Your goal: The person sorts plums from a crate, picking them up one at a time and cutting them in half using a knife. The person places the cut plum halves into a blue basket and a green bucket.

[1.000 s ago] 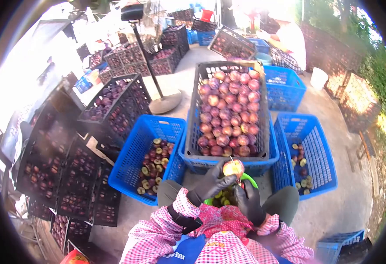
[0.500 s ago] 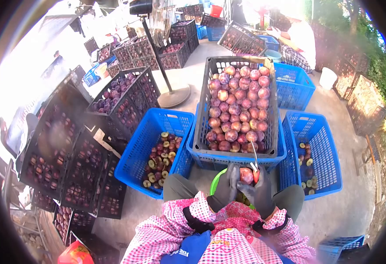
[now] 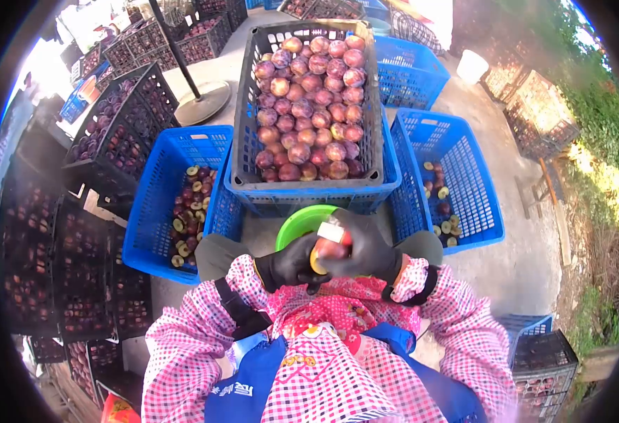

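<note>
Plum (image 3: 328, 249) is pinched by left hand (image 3: 292, 264); right hand (image 3: 369, 247)'s blurred grip cannot be told. Bowl (image 3: 301, 224) is seen at eleven o'clock, crate (image 3: 302, 185) at twelve.

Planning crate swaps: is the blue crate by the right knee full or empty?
Neither: the blue crate holds some fruit low inside, well below its rim.

Pink checked sleeves (image 3: 189, 328) carry dark bands (image 3: 242, 314) — a black glove (image 3: 374, 250) on each hand (image 3: 290, 263) — and blue cloth (image 3: 256, 370) bears white characters (image 3: 235, 389).
</note>
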Available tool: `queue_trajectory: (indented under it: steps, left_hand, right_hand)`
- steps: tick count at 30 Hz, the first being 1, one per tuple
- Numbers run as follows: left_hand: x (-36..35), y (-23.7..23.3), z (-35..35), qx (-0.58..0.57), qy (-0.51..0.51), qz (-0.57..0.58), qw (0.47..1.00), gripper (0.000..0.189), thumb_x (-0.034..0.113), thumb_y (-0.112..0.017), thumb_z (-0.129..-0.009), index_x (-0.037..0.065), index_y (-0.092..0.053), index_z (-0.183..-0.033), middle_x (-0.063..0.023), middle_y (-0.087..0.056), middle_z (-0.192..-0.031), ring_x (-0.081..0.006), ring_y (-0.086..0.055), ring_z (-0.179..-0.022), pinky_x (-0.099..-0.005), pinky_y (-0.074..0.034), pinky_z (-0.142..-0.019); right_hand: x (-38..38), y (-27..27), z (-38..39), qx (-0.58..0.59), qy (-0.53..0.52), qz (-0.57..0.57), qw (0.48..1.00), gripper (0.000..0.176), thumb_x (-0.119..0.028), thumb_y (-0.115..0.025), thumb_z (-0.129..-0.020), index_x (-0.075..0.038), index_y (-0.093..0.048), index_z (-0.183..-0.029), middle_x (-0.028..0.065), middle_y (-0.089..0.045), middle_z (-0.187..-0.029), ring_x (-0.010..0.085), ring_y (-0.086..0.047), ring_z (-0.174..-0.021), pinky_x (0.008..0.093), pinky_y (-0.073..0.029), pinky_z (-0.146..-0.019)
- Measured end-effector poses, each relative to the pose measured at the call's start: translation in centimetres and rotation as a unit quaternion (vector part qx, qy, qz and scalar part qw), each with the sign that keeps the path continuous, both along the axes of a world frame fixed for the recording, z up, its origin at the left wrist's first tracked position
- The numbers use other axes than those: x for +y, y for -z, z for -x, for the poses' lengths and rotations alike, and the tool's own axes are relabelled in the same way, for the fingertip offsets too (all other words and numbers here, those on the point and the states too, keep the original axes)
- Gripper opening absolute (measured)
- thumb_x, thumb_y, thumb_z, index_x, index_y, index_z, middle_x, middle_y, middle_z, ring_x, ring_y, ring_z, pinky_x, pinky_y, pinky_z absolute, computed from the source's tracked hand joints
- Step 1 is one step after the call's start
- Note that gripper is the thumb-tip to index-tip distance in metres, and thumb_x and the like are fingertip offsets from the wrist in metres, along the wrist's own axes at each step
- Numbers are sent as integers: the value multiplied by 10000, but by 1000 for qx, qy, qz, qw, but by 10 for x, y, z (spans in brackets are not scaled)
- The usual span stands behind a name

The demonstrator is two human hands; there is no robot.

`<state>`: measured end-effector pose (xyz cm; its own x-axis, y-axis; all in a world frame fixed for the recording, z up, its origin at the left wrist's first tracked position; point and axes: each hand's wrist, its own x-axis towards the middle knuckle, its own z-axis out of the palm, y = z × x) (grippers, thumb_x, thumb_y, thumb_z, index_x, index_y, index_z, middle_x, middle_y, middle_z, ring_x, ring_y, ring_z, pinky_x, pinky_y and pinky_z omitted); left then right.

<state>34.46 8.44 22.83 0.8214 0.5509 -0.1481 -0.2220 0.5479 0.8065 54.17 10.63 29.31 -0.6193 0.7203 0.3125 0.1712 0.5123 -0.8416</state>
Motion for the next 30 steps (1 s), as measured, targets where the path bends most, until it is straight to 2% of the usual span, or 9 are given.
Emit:
queue_trajectory:
  steps: [3,8,10,12,14,18,19,23,30]
  left_hand:
    - [6,-42,-9,43,-101,-175,978,352,314,-474,-1005,81,-491,-1268,-64,-642,-860,-103,-546,-495,-254,-490,-432]
    - [12,-27,-9,27,-137,-106,984,519,475,-399,-1026,22,-545,-1233,-133,-657,-1072,-216,-686,-848,-305,-574,-622]
    - [13,-17,0,-148,-109,97,978,788,13,-755,-801,87,-334,-1462,-126,-535,-1296,-223,-575,-1161,-370,-561,-873]
    - [20,-3,2,-212,-95,330,915,801,-25,-739,-805,64,-309,-1474,-150,-506,-1350,-247,-540,-1218,-392,-502,-987]
    - [2,-22,-13,126,-288,-196,929,524,463,-308,-1058,25,-514,-1258,-129,-642,-1095,-250,-665,-960,-366,-562,-827]
    - [2,0,-33,171,-505,-385,753,512,474,-310,-1056,51,-501,-1274,-129,-605,-1198,-243,-605,-1113,-364,-515,-936]
    - [3,-18,-20,-56,-405,-156,899,574,545,-330,-1031,54,-511,-1270,-135,-602,-1213,-258,-584,-1153,-390,-480,-999]
    - [9,10,-13,-247,-337,137,898,670,640,-348,-988,49,-528,-1249,-148,-613,-1194,-293,-602,-1118,-445,-467,-1018]
    - [26,5,33,-247,-490,108,829,419,432,-474,-1010,63,-575,-1182,-113,-640,-1091,-263,-632,-981,-409,-503,-942]
  right_hand:
    - [20,42,-4,296,16,430,853,281,-256,-537,-994,-33,-596,-1154,47,-660,-1029,122,-640,-841,265,-529,-708]
    - [25,59,2,350,62,419,836,336,-290,-545,-987,-30,-583,-1196,51,-670,-1009,143,-656,-813,275,-532,-720]
    - [29,46,1,335,88,394,851,343,-305,-576,-973,-32,-599,-1180,60,-679,-989,156,-661,-801,297,-533,-733]
    - [27,19,4,-32,151,139,978,370,-341,-668,-921,-32,-634,-1122,115,-697,-938,187,-675,-780,349,-528,-747]
    - [28,32,14,-48,123,72,989,442,-393,-750,-849,-24,-656,-1074,184,-686,-913,301,-689,-820,387,-520,-757]
    - [14,34,23,-60,230,37,971,525,-398,-774,-815,-45,-602,-1163,167,-677,-961,335,-679,-875,402,-520,-776]
    - [9,37,25,-95,239,10,966,556,-387,-784,-803,-54,-579,-1197,162,-673,-981,337,-676,-886,409,-521,-777]
    - [-6,53,44,-68,236,29,969,578,-337,-807,-777,-62,-560,-1221,162,-670,-1000,338,-674,-900,413,-525,-778]
    - [-2,30,36,50,324,14,945,486,-317,-814,-763,-33,-585,-1085,151,-666,-920,303,-670,-832,407,-530,-759]
